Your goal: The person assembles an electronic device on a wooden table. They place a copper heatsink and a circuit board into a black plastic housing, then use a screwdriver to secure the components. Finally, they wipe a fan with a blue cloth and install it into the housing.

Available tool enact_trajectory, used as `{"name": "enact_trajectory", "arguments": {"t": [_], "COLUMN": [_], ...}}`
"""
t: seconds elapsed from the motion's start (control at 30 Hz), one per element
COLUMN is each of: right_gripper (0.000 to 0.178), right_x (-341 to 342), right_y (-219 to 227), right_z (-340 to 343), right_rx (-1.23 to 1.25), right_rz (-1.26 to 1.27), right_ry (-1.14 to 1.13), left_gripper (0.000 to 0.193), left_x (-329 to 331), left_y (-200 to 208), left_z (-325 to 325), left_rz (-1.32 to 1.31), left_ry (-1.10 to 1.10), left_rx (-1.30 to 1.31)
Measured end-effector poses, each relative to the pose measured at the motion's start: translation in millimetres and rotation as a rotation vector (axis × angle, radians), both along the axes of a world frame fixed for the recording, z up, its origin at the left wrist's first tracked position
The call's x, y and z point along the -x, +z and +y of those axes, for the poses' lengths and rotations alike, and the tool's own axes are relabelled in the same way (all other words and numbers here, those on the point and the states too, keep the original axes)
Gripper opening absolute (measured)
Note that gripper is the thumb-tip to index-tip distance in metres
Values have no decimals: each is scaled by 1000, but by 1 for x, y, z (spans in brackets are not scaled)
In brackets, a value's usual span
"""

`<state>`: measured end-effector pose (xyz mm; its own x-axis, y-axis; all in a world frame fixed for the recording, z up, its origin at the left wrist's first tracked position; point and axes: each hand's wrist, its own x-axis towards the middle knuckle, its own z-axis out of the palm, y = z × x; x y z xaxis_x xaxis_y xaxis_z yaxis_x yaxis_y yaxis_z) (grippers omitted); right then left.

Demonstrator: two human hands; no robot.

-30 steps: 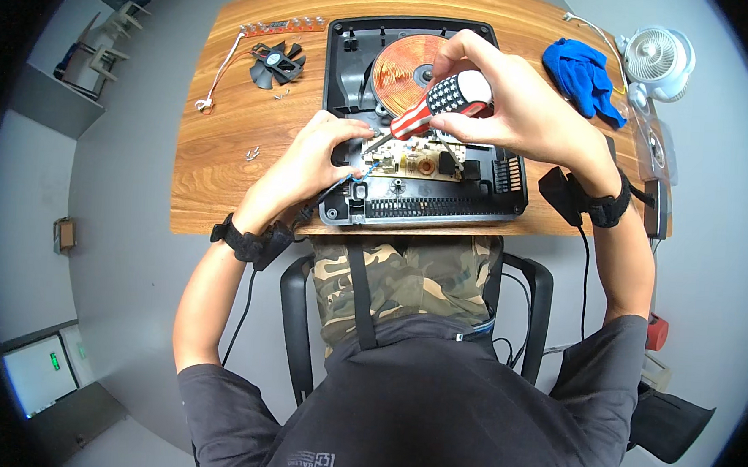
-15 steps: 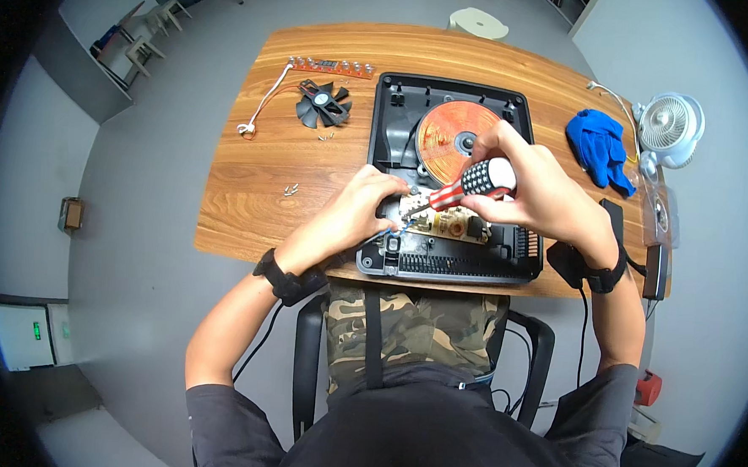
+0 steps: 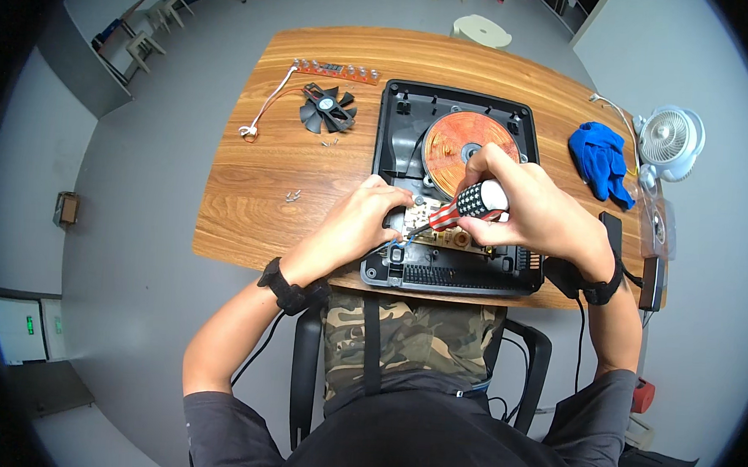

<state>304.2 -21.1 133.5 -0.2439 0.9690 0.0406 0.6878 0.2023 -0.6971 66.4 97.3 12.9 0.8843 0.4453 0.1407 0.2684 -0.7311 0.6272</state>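
My right hand point(image 3: 532, 204) grips a screwdriver point(image 3: 470, 206) by its handle, which has a white end, a dark star pattern and red and white stripes. Its shaft slants down and left to the left part of a circuit board point(image 3: 473, 240); the tip is hard to make out. The board lies in the near half of a black plastic housing point(image 3: 462, 89). Thumb and fingers of my left hand point(image 3: 355, 222) close around the board's left end, next to blue and dark wires point(image 3: 388, 245). Beyond my right hand lies a round copper coil point(image 3: 448, 144), partly covered by the fingers.
On the wooden table point(image 3: 258, 177), left of the housing, lie a black fan point(image 3: 327, 110), a strip-shaped circuit board point(image 3: 340, 70) with a white cable, and loose screws point(image 3: 293, 197). To the right are a blue cloth point(image 3: 599, 163), a small white fan point(image 3: 670, 141) and a black power strip point(image 3: 653, 284).
The view has shifted slightly. Against the housing, my right hand and the screwdriver handle sit a little lower and further left. My left hand stays at the board's left end.
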Motion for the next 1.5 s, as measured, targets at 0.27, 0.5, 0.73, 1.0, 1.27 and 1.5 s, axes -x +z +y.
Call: {"name": "enact_trajectory", "arguments": {"t": [0.27,0.5,0.73,1.0,1.27,1.5], "right_gripper": [45,46,46,45,49,48], "right_x": [3,10,16,22,17,16], "right_y": [2,4,9,14,12,12], "right_z": [4,11,16,17,17,18], "right_rx": [-22,-87,-49,4,-61,-22], "right_rz": [-87,-61,-160,-154,-141,-133], "right_ry": [25,98,100,92,105,80], "left_gripper": [54,54,53,52,52,51], "left_x": [1,1,1,1,0,1], "left_y": [4,0,-3,-9,-7,-6], "left_z": [-1,0,0,1,0,0], "left_rz": [7,-32,-67,-92,-69,-67], "left_ry": [9,-15,-21,-19,-22,-19], "left_rx": [11,-11,-22,-26,-13,-14]}}
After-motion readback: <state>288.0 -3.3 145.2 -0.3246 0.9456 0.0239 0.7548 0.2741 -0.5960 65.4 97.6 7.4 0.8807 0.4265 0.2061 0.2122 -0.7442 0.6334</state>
